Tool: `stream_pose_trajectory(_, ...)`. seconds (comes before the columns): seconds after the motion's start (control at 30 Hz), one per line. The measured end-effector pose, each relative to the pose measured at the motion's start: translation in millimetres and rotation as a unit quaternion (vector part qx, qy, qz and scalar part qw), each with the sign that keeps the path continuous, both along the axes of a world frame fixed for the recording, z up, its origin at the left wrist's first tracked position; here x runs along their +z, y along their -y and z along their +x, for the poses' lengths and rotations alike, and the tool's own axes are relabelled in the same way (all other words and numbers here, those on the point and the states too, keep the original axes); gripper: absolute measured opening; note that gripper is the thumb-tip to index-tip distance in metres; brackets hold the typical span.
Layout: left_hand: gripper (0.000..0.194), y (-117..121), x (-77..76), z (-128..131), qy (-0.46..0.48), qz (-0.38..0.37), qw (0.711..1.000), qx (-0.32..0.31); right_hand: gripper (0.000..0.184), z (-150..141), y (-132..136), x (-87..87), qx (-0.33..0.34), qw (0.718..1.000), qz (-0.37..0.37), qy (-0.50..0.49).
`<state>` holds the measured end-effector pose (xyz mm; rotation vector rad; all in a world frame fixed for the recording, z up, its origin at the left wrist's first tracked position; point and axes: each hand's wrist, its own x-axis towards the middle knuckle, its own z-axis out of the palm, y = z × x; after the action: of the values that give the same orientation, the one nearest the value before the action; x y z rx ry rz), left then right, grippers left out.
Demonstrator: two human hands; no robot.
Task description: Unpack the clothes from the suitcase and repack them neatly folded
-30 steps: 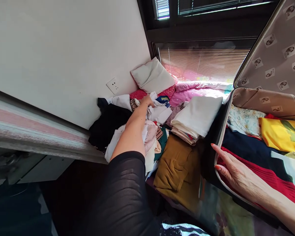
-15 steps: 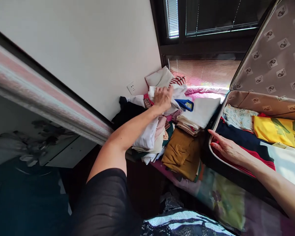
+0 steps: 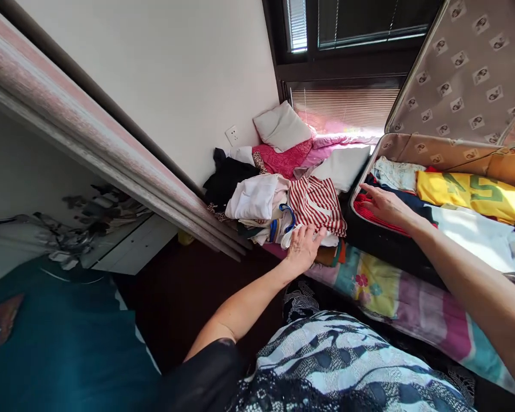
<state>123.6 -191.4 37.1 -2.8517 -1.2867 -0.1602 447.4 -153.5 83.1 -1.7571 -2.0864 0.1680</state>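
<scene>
My left hand (image 3: 302,247) grips the near edge of a red and white striped garment (image 3: 317,204) that lies spread over the pile of clothes (image 3: 257,200) on the bed. My right hand (image 3: 384,206) lies flat with fingers apart on the red garment (image 3: 369,214) at the near corner of the open suitcase (image 3: 384,243). Inside the suitcase lie a yellow shirt (image 3: 472,194), a white piece and dark clothing.
A white pillow (image 3: 281,126) and a folded white cloth (image 3: 341,166) lie toward the window. The suitcase lid (image 3: 459,68) stands upright at right. A sliding wardrobe door frame (image 3: 111,149) runs along the left. A floral bedcover (image 3: 395,292) hangs at the bed's edge.
My left hand has pulled the striped garment from the far end of the pile to its near edge. My right hand has slid further onto the clothes in the suitcase.
</scene>
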Motion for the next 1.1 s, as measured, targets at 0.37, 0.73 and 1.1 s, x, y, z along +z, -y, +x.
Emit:
stream_pose_trajectory(0.37,0.034,-21.1,40.6,-12.2,0.02,-0.054,0.998,0.039,0.058,-108.5,72.5,-41.0,0.134,0.987,0.05,0.073)
stream_pose_trajectory(0.73,0.025,-77.3,50.9,40.3,-0.008,-0.072,0.997,0.02,0.041,-127.8,58.2,-69.3,0.077,0.993,0.03,0.089)
stream_pose_trajectory(1.1,0.022,-74.2,33.9,34.9,0.048,-0.065,0.997,-0.005,0.061,-131.5,60.0,-72.6,-0.025,0.998,0.058,-0.02)
